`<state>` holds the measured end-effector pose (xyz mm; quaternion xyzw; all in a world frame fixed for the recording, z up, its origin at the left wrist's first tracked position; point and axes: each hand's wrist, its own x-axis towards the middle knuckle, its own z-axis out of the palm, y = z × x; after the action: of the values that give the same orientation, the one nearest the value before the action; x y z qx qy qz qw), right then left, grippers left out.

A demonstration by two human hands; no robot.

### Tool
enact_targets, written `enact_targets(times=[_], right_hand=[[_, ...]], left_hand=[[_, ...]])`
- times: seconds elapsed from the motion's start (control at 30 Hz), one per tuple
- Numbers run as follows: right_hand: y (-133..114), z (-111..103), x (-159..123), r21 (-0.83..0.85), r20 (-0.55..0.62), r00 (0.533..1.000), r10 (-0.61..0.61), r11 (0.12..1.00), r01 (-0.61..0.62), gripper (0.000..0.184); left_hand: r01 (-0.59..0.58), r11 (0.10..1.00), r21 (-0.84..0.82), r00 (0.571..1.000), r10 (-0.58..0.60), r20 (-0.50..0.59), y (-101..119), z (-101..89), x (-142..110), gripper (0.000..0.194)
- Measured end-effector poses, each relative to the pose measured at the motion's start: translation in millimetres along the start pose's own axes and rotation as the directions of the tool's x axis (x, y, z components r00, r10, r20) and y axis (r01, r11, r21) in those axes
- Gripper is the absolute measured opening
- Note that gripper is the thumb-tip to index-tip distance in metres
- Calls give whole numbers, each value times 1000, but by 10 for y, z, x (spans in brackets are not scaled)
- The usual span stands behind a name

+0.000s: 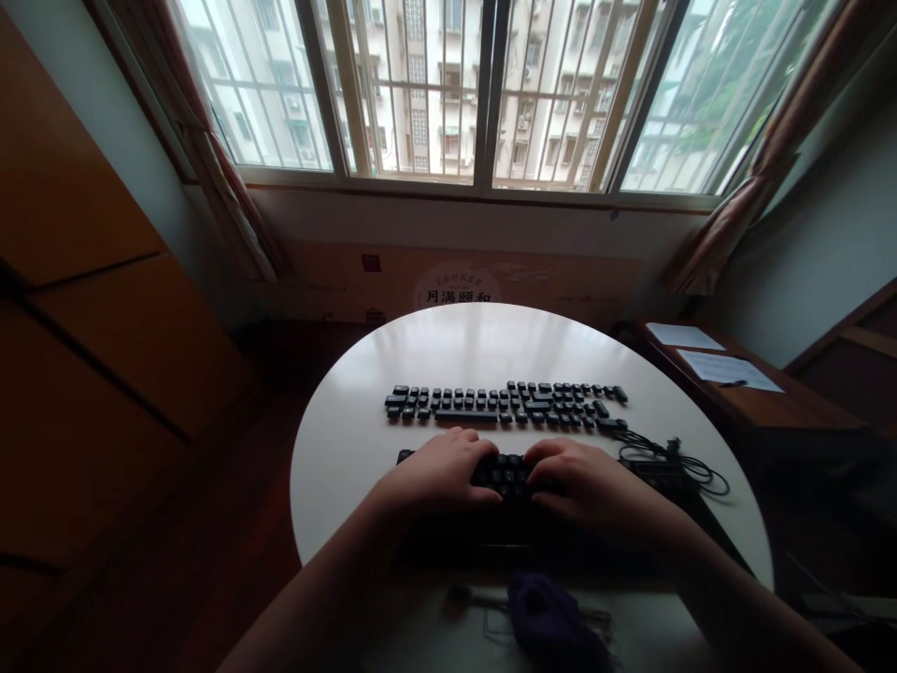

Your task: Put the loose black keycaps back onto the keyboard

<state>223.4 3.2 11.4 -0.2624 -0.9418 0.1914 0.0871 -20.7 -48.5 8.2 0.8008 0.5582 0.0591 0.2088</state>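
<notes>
The black computer keyboard [507,478] lies on the near half of the round white table [343,449], its long axis running left to right, parallel to the rows of loose keycaps [466,416] just beyond. The left hand [445,467] and right hand [585,479] rest on it, fingers curled; whether either grips anything, I cannot tell

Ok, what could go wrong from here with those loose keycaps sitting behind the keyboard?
The loose keycaps stand in close rows just beyond the left hand and right hand, so a forward slip might scatter them. The coiled cable lies near the rows' right end; a tug on it could sweep some away. The keyboard looks dim, so its keys might be misread.
</notes>
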Motion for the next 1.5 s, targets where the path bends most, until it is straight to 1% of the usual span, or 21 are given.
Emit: enact_targets(times=[0.2, 0.4, 0.63, 1.0, 1.1, 1.27, 1.5], right_hand=[[-21, 16, 3, -81, -17, 1000, 7, 997, -8, 14], [18, 35, 23, -89, -22, 1000, -6, 996, 4, 11], [95, 41, 30, -49, -3, 1000, -8, 999, 8, 9], [89, 22, 30, -14, 17, 1000, -15, 1000, 16, 11], [94, -18, 16, -24, 18, 1000, -20, 999, 20, 12], [81, -111, 7, -51, 35, 998, -60, 997, 62, 11], [110, -107, 9, 30, 10, 999, -40, 999, 40, 14]], left_hand=[[2, 1000, -1, 1000, -2, 7, 12, -10, 4, 55], [7, 1000, 4, 1000, -7, 12, 29, -25, -2, 56], [12, 1000, 5, 1000, -12, 13, 24, -25, -1, 56], [7, 1000, -13, 1000, -7, 10, 11, -19, -6, 57], [5, 1000, -10, 1000, -5, 10, 12, -20, -4, 56], [5, 1000, -11, 1000, -5, 3, 6, -15, -7, 58], [-2, 1000, -9, 1000, 2, 10, 19, -24, -15, 57]])
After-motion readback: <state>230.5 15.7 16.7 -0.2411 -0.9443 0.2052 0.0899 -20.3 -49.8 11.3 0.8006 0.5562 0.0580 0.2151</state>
